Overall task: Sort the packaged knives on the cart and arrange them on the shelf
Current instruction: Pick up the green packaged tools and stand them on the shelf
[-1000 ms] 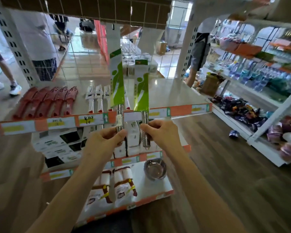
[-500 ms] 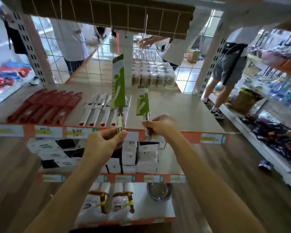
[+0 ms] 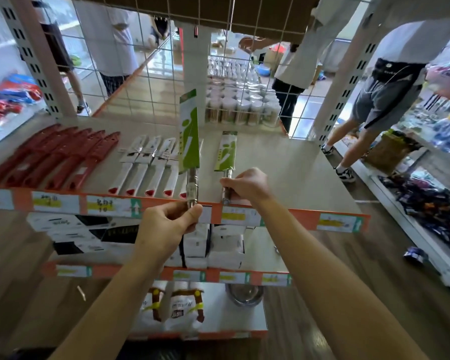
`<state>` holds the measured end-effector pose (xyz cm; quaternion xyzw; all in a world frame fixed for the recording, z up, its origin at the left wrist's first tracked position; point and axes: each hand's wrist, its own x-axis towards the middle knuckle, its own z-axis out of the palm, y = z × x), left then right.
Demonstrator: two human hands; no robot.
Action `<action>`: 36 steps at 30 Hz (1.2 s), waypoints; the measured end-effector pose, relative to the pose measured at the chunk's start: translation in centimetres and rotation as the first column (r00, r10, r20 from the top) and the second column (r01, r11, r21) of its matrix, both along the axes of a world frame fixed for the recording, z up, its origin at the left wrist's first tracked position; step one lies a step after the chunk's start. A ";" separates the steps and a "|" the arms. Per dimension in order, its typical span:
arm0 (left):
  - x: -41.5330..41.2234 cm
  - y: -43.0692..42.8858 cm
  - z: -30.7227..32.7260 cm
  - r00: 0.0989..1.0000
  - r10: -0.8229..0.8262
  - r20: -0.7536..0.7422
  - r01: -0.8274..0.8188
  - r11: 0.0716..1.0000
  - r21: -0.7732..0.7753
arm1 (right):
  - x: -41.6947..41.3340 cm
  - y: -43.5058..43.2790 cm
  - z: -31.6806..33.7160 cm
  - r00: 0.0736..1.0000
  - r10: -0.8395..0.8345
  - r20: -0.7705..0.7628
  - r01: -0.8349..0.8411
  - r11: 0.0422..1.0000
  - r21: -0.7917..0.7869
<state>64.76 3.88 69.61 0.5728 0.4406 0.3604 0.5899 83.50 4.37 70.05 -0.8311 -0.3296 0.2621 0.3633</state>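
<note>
My left hand [image 3: 168,224] pinches the end of the metal handle of a long knife in a green-and-white card sleeve [image 3: 189,133], held upright at the front lip of the top shelf [image 3: 291,172]. My right hand [image 3: 247,187] grips the handle of a shorter green-sleeved knife [image 3: 226,152], whose sleeve lies low over the shelf surface, just right of the first. Red-sheathed knives [image 3: 55,157] and white-handled packaged knives [image 3: 151,165] lie in rows on the shelf's left half.
A wire grid [image 3: 151,81] backs the shelf, with people standing beyond it and at the right aisle. White boxes [image 3: 213,245] fill the shelf below, bagged goods [image 3: 177,307] and a steel bowl [image 3: 244,294] the lowest. Another stocked rack [image 3: 426,203] stands at right.
Both hands moved up and forward to the top shelf. The right-hand knife tilted down from upright until its sleeve lies low over the shelf; the left-hand knife stays upright.
</note>
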 end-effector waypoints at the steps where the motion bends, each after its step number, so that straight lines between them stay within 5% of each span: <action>1: 0.1 0.1 0.0 1.000 -0.001 -0.006 0.001 1.000 -0.005 | -0.1 0.3 0.0 1.000 0.001 0.015 -0.001 1.000 0.005; 14: 1.0 0.3 0.1 0.996 -0.085 -0.018 0.084 0.995 -0.057 | -0.6 -0.3 0.1 0.983 0.065 0.169 -0.092 0.983 0.157; 20: 2.4 0.0 0.6 0.989 -0.141 -0.051 0.141 0.990 -0.019 | -0.9 -1.1 1.2 0.928 0.095 -0.359 0.063 0.912 0.404; 30: 4.9 -0.6 1.0 0.972 -0.197 -0.132 0.206 0.977 0.057 | 0.9 -1.3 1.7 0.933 0.021 -0.358 0.149 0.886 0.440; 36: 5.1 0.6 1.8 0.952 -0.163 -0.258 0.241 0.919 0.311 | 3.1 -0.4 2.6 0.947 -0.044 -0.318 0.178 0.896 0.408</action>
